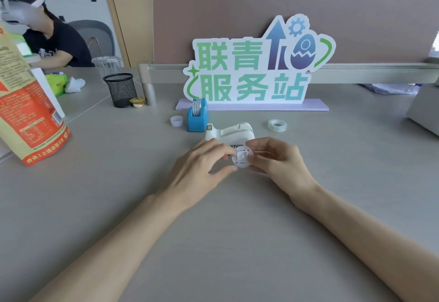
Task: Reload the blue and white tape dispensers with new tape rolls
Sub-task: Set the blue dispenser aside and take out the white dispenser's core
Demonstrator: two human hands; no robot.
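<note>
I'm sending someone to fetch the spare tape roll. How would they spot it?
Find the big white sign with green characters at the back of the grey desk. Right of the white tape dispenser in front of it, the clear tape roll lies flat, alone. It is a see-through ring, unlike the small solid white cap.

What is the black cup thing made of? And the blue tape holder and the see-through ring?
The black pen cup looks like metal wire mesh with a matte finish: you can see through its tiny holes. The blue tape dispenser seems to be smooth, solid-coloured plastic with moulded edges. The clear tape roll looks like glossy transparent plastic film wound in a ring; its core is too small to tell.
</note>
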